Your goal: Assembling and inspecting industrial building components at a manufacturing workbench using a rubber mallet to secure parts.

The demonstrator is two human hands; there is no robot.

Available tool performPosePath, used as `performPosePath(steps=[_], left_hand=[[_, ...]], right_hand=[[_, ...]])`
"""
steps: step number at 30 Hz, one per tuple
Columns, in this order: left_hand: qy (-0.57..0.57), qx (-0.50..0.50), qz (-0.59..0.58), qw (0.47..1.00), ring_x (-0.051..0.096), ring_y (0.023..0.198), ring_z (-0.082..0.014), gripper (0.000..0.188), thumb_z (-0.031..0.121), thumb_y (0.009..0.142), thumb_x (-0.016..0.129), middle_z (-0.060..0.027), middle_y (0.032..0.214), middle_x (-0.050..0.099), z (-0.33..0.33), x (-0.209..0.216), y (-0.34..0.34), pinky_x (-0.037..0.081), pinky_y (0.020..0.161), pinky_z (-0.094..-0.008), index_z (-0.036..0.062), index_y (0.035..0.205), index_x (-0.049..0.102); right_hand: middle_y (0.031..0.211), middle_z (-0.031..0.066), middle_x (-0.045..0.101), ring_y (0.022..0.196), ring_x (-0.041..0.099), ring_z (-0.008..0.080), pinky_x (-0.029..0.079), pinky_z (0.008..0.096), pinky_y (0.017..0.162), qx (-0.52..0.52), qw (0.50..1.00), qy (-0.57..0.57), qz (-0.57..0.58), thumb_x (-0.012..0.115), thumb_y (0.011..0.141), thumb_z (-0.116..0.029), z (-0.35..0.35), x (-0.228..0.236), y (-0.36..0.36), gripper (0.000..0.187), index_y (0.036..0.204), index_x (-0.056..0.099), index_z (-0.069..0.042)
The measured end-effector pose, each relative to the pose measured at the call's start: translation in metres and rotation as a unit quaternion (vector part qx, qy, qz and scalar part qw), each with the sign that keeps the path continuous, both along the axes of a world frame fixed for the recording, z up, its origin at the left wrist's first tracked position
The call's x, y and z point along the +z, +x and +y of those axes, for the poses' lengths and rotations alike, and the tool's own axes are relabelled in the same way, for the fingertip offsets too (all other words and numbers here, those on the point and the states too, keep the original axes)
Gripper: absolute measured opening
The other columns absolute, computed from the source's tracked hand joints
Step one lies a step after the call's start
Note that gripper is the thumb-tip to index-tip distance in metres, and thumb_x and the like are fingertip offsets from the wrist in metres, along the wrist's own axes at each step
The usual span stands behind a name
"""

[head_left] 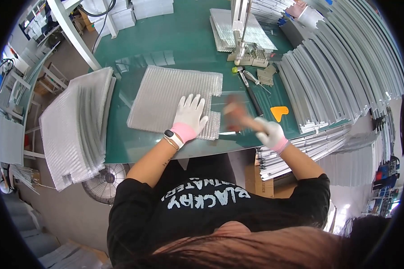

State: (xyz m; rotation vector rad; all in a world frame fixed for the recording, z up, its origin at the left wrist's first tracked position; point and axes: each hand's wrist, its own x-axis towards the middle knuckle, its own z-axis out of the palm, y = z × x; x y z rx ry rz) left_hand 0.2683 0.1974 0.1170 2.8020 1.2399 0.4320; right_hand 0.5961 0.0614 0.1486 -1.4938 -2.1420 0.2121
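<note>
My left hand (190, 117), in a white glove with a pink cuff, lies flat with fingers spread on a silvery ribbed sheet panel (161, 96). The panel has a notch in its right edge and rests on the green tabletop (121, 148). In my right hand (272, 136), gloved the same way, is the wooden handle of a mallet (237, 115). Motion blurs its reddish-brown head, which hangs just right of the panel's notched edge; whether it touches anything I cannot tell.
Right of the mallet lie a black-handled hammer (251, 93), a screwdriver (254, 80) and an orange scraper (279, 113). A metal stand (240, 45) rises behind them. Stacked ribbed panels (74, 121) flank the table's left, long metal strips (327, 80) its right. A fan (107, 179) stands below.
</note>
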Motion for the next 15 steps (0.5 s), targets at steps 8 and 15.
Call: performPosePath(steps=[8,15], left_hand=[[0.011,0.009,-0.001,1.0,0.035,0.143,-0.0379,0.062,0.037,0.095,0.056,-0.0195,0.151,0.042,-0.001,-0.005,-0.002,0.021,0.121,-0.0514,0.0016,0.145,0.045],[0.004,0.013,-0.002,1.0,0.035,0.143,-0.0388,0.062,0.036,0.094,0.057,-0.0198,0.151,0.043,-0.001,-0.008,-0.004,0.021,0.121,-0.0516,0.0017,0.145,0.045]], right_hand=[[0.073,0.0113,0.065,0.064,0.063,0.0348,0.049,0.0452,0.059,0.033,0.998,0.054,0.011,0.075,0.082,-0.032,-0.009,0.004,-0.014,0.051,0.128,0.061,-0.014],[0.072,0.01,0.064,0.062,0.063,0.0336,0.048,0.0454,0.059,-0.009,0.998,-0.025,-0.06,0.073,0.085,-0.034,-0.018,0.012,-0.033,0.052,0.131,0.059,-0.013]])
